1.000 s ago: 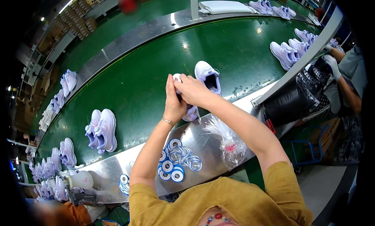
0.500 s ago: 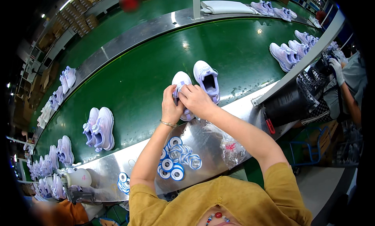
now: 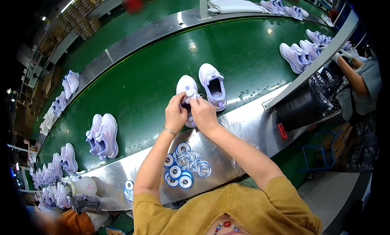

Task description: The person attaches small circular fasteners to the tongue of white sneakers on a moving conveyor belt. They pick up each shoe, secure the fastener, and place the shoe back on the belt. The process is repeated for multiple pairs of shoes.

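On the belt (image 3: 150, 68), both grips (image 3: 175, 114) (image 3: 204, 112) pinch one shoe (image 3: 186, 84), its long axis forward, toe away.

Folded white sheet (image 3: 235, 7), stacked cartons (image 3: 78, 23)

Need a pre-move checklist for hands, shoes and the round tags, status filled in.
1. Left hand at the near shoe: ok, fingers by its tongue.
2. Right hand at that shoe too: ok, across from the left.
3. Fastening on that shoe done up: cannot tell, fingers cover part.
4. Second shoe upright on the belt: ok, beside the first.
5. Tags neatly stacked: not ok, main group is a loose overlapping spread on the ledge.
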Demonstrator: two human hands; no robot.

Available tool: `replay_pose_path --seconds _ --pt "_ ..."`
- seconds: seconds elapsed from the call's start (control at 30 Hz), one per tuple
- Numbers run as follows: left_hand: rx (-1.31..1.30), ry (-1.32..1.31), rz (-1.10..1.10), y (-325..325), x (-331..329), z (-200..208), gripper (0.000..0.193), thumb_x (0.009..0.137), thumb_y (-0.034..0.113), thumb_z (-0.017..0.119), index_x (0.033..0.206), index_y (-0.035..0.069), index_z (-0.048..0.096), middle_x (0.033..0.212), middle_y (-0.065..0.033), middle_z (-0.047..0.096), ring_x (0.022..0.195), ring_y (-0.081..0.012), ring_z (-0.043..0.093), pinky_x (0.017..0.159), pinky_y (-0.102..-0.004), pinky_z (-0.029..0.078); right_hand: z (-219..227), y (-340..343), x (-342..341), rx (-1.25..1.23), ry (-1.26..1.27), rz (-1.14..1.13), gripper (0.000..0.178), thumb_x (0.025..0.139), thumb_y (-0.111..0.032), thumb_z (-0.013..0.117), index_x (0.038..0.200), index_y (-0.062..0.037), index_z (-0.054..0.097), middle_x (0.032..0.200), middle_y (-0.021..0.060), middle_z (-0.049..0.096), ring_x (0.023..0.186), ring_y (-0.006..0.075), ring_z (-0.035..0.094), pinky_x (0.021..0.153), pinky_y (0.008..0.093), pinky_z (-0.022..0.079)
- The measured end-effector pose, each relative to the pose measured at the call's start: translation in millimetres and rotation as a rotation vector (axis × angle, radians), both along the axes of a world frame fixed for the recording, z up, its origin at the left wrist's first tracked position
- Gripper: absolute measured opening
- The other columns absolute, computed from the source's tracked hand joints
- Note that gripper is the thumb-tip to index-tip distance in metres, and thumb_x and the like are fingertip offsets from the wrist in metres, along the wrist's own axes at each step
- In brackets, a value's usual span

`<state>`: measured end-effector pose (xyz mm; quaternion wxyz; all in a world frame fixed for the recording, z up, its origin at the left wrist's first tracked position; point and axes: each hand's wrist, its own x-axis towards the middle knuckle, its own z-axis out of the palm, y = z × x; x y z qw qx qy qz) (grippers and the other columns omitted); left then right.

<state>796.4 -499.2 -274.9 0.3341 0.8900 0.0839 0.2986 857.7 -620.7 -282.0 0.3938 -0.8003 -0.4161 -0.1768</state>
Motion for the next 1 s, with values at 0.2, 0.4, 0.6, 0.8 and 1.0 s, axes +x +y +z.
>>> replay_pose_path --seconds 0.2,0.4,0.6,0.8,1.0 --pt "-0.182 0.128 0.045 34.8 4.3 26.2 0.022 0.084 0.008 0.063 0.104 0.001 0.068 0.095 -0.0133 0.065 0.085 -0.0267 0.063 0.073 -0.0322 0.05 -10.9 -2.1 0.1 -0.052 -0.08 0.084 0.013 0.077 -0.005 0.058 0.09 -0.004 0.057 0.078 0.0107 0.056 0.074 0.0263 0.061 0.061 0.0358 0.051" --pt "0.222 0.255 -0.167 28.8 29.4 35.5 0.016 0.079 0.007 0.069 0.094 0.001 0.072 0.095 -0.0111 0.063 0.086 -0.0255 0.062 0.072 -0.0323 0.05 -11.6 1.2 -3.6 -0.011 -0.083 0.088 0.015 0.077 -0.004 0.058 0.092 -0.0018 0.058 0.079 0.0105 0.056 0.075 0.0257 0.06 0.063 0.0347 0.051" --pt "0.213 0.216 -0.333 37.4 27.7 28.2 0.014 0.08 0.007 0.067 0.092 0.001 0.072 0.092 -0.0115 0.064 0.085 -0.0272 0.061 0.073 -0.0343 0.05 -17.4 1.9 -7.1 -0.03 -0.051 0.095 0.022 0.078 -0.004 0.057 0.099 -0.0005 0.061 0.08 0.01 0.056 0.075 0.025 0.059 0.064 0.0348 0.051" --pt "0.475 0.559 -0.037 22.6 32.9 60.5 0.019 0.08 0.023 0.068 0.081 0.004 0.072 0.087 -0.015 0.065 0.085 -0.0307 0.06 0.077 -0.0392 0.051 -13.5 5.7 -9.8 -0.062 -0.142 0.087 0.024 0.076 -0.004 0.057 0.1 0.0021 0.06 0.079 0.0107 0.056 0.075 0.0247 0.059 0.064 0.0329 0.051" --pt "0.32 0.416 -0.404 53.1 35.3 50.1 0.026 0.076 0.015 0.07 0.097 0.0 0.071 0.087 -0.0171 0.065 0.08 -0.0317 0.062 0.072 -0.0401 0.051 -10.9 6.7 -12.5 -0.05 -0.183 0.126 0.03 0.076 -0.005 0.058 0.104 0.0053 0.059 0.08 0.0122 0.057 0.075 0.025 0.059 0.066 0.0318 0.051"
